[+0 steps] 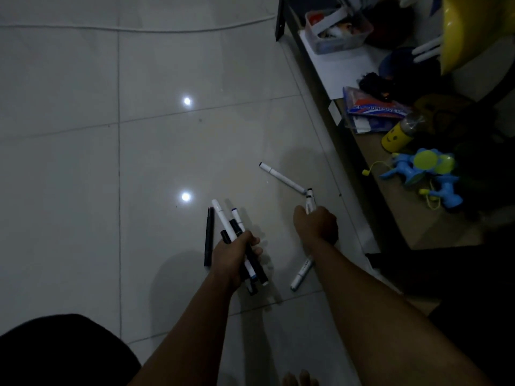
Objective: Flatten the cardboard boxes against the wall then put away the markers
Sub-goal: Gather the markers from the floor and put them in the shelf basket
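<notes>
Several odds and ends crowd the low shelf (395, 196) to the right of the markers: a clear tub (338, 33), a yellow bottle (397, 136) and blue toys (429, 174). On the pale floor tiles (83, 162), the left hand (237, 257) is closed around a bundle of about five markers (239, 240). One black marker (208, 236) lies just left of it. The right hand (317, 224) is fisted on one white marker (309, 203), whose tip touches another white one (281, 178). A fourth loose marker (301, 273) lies beneath that forearm.
</notes>
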